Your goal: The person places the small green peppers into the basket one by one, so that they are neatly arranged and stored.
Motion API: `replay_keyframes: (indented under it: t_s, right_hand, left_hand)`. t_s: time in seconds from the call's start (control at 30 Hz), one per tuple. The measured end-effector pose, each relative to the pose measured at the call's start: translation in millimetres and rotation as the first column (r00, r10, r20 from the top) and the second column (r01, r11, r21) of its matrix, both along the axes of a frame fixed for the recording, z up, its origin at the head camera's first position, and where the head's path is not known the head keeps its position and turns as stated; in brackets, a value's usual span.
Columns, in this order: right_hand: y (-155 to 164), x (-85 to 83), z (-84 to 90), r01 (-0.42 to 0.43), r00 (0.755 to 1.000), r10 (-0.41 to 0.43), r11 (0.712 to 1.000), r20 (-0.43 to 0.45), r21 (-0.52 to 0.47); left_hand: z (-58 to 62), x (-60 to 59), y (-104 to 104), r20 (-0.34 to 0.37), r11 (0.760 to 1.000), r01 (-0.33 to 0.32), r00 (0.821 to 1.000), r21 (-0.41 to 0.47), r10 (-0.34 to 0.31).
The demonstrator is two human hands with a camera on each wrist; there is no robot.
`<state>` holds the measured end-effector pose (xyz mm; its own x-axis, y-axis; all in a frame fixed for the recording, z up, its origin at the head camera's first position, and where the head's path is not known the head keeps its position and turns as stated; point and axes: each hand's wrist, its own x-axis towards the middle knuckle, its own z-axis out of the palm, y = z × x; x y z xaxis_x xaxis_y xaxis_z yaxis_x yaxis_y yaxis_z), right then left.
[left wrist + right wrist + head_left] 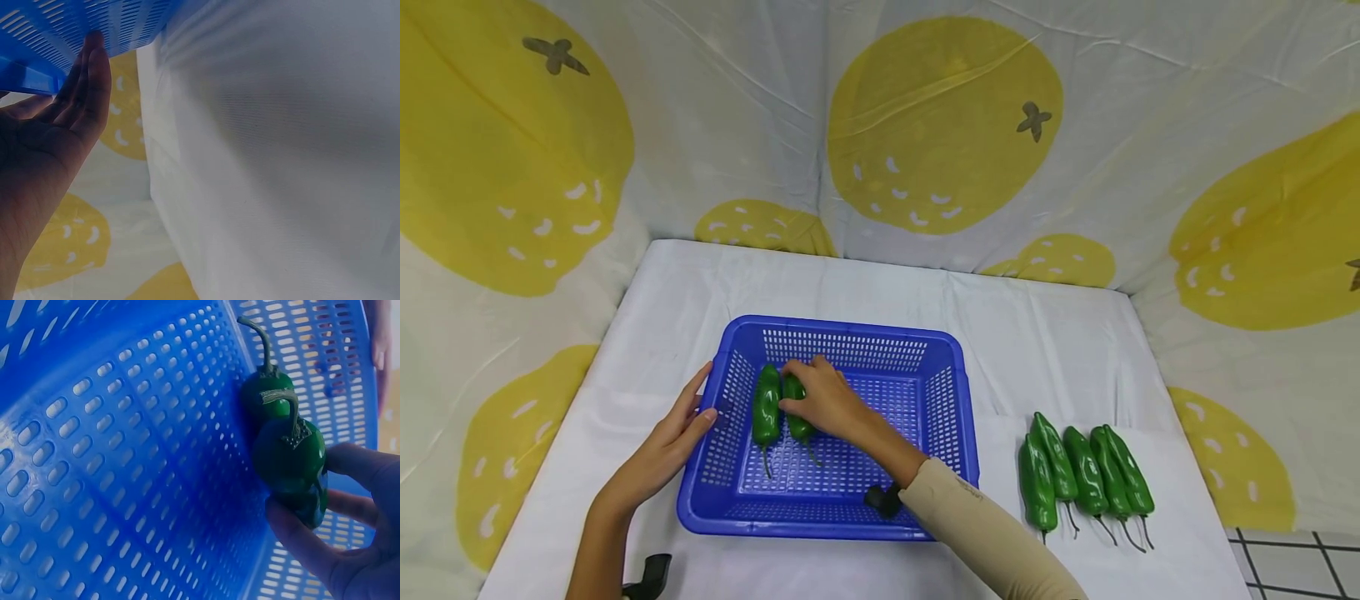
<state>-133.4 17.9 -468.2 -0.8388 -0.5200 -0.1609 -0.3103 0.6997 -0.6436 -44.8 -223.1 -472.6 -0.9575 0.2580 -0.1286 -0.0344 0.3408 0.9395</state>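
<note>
The right hand (823,400) pinches a shiny green pepper (796,410) inside the blue plastic basket (850,521), beside another pepper (767,406). The flat, open left hand (681,433) steadies the basket's side.

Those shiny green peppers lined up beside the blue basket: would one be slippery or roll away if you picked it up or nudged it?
The peppers have a glossy skin, so probably somewhat slippery. Their long, tapered, slightly flattened shape suggests one would pivot rather than roll far. In the basket, the right hand holds one pepper with just a few fingers, hinting it is light.
</note>
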Motion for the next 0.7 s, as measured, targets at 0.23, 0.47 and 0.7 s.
replay_keyframes:
  t_s: [0.23, 0.47, 0.7]
  right_hand:
    - [-7.6, 0.3, -5.1, -0.002, 1.0, 0.001, 1.0, 0.028, 0.008]
    - [-11.4, 1.3, -6.7, -0.009, 0.999, 0.009, 1.0, 0.048, 0.003]
    - [-8.8, 0.0, -5.9, -0.009, 0.996, 0.011, 1.0, 0.083, -0.025]
  left_hand:
    - [0.4, 0.3, -0.1, 0.005, 1.0, -0.005, 1.0, -0.002, 0.005]
    - [-0.4, 0.1, -1.1, 0.009, 1.0, 0.0, 1.0, 0.01, 0.0]
    - [-2.6, -0.9, -1.6, 0.001, 1.0, 0.003, 1.0, 0.011, -0.003]
